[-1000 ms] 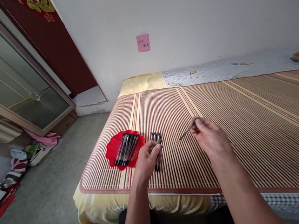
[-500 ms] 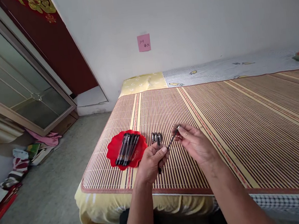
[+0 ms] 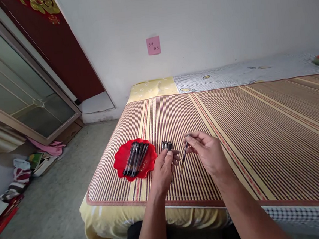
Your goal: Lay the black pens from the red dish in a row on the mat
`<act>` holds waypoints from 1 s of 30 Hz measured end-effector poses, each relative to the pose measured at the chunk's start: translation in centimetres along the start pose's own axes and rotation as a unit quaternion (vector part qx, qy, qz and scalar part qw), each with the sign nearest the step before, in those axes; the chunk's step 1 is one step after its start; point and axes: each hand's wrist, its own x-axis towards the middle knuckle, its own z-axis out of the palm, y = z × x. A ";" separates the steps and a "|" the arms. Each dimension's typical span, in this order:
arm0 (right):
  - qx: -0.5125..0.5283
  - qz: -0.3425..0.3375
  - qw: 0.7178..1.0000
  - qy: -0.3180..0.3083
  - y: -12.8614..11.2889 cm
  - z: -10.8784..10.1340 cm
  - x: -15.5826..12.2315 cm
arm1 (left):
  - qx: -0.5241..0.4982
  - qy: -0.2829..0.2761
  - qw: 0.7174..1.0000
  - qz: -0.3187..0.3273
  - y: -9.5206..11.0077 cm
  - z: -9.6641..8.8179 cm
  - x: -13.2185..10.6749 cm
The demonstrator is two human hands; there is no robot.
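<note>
Hands (image 3: 205, 152) apart, refill (image 3: 183, 155) between (right-held)

A slim pen refill (image 3: 184, 154), dark along most of its length and yellowish toward its lower end, slants down and leftward over the slatted mat (image 3: 221, 121), its upper end pinched in the right hand (image 3: 206, 150). At the fingertips of the left hand (image 3: 163, 167), 3 glossy black pen tops (image 3: 165, 145) show side by side; their lower parts are mostly hidden, so whether 1 is held cannot be told.
</note>
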 end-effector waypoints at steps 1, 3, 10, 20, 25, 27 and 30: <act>-0.030 0.009 0.999 -0.023 0.3 0.1 -0.1 | 0.037 0.004 0.999 0.011 0.0 0.1 0.0; -0.071 0.026 0.995 -0.066 0.8 0.4 -0.3 | 0.111 0.006 0.993 0.035 0.1 0.4 -0.2; -0.135 0.029 0.988 -0.072 2.1 0.3 0.1 | 0.232 -0.023 0.972 0.021 0.8 -0.8 -0.4; -0.202 0.104 0.971 -0.079 6.8 0.2 1.3 | 0.238 0.086 0.966 0.056 1.5 -6.5 -0.3; -0.258 0.099 0.959 -0.060 7.3 1.0 1.3 | 0.345 0.014 0.937 0.045 1.3 -5.3 -0.5; -0.288 0.092 0.951 -0.064 7.0 1.0 1.3 | 0.367 -0.011 0.929 0.039 1.3 -5.1 -0.6; -0.340 0.068 0.933 -0.092 6.3 0.6 0.9 | 0.395 -0.033 0.918 0.025 1.4 -5.0 -0.6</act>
